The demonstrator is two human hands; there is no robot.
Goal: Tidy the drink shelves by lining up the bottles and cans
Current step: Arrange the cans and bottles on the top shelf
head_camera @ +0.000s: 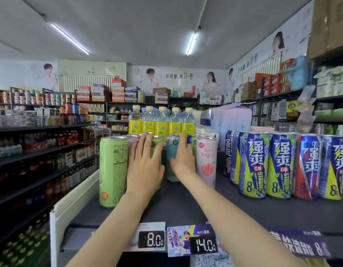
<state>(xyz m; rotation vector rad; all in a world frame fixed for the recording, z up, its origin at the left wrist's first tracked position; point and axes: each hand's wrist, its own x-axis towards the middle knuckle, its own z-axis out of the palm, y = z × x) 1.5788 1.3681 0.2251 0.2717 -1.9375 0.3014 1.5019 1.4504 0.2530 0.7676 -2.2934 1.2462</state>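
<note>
Right then — both hands, left hand [145, 166] flat, right hand [183, 160] curled round the upright blue can [172, 151], mid-frame.

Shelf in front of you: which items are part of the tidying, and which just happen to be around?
Part of the job:
- light blue can, in the right hand grip
- green can
- pink can
- left hand

Just around:
- yellow-label bottles
- price tags
- blue cans

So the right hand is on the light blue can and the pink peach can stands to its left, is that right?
Not quite. The head view shows the right hand on the light blue can, but the pink peach can stands to its right.
</note>
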